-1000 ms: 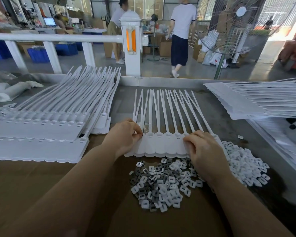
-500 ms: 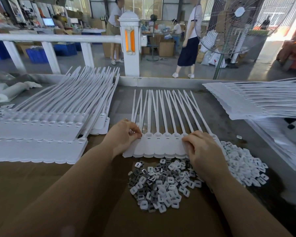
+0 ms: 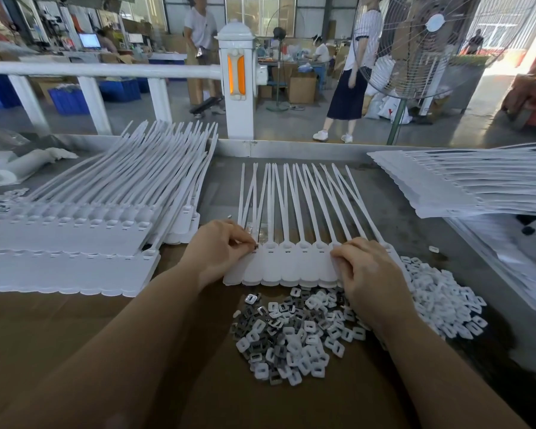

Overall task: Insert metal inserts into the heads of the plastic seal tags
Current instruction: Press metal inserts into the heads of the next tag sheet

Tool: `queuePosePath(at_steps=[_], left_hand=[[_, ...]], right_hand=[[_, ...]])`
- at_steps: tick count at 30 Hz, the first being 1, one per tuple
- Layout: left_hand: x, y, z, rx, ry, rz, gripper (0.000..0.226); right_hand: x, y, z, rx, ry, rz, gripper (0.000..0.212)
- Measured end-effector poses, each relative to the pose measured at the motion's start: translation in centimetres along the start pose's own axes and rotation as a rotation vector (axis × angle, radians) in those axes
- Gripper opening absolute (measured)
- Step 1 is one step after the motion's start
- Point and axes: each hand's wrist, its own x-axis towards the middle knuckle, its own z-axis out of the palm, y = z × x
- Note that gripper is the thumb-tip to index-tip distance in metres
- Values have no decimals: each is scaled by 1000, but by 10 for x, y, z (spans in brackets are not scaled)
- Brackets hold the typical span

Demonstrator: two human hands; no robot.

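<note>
The strip of seal tags [image 3: 291, 264] between the two sets of fingertips is plain white, heads and straps alike. Just below the fingers lies a pile of small inserts [image 3: 291, 335], mixed white and dark grey, some shiny silver. To the right of the right hand's [image 3: 369, 277] fingers, a heap of caps [image 3: 440, 301] is all white. The tabletop [image 3: 75, 335] is brown near the wrists and grey beyond the fingertips.
</note>
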Motion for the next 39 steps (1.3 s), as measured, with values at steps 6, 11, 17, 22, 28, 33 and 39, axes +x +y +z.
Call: queuePosePath(at_steps=[6, 11, 17, 22, 28, 33, 39], left_hand=[[-4, 5, 2, 133, -3, 29, 19], [2, 8, -1, 93, -63, -12, 11], [1, 7, 1, 51, -67, -17, 5], [-4, 6, 3, 23, 7, 16, 12], [-8, 4, 7, 35, 66, 6, 6], [-8, 5, 6, 81, 38, 23, 17], [-7, 9, 4, 113, -1, 14, 18]], right_hand=[[0, 0, 0, 2, 9, -13, 11], [0, 0, 0, 3, 3, -7, 12], [0, 0, -1, 10, 9, -11, 12], [0, -1, -1, 14, 28, -26, 9], [0, 0, 0, 12, 23, -25, 9], [0, 0, 0, 14, 22, -18, 10], [1, 0, 1, 9, 29, -28, 10]])
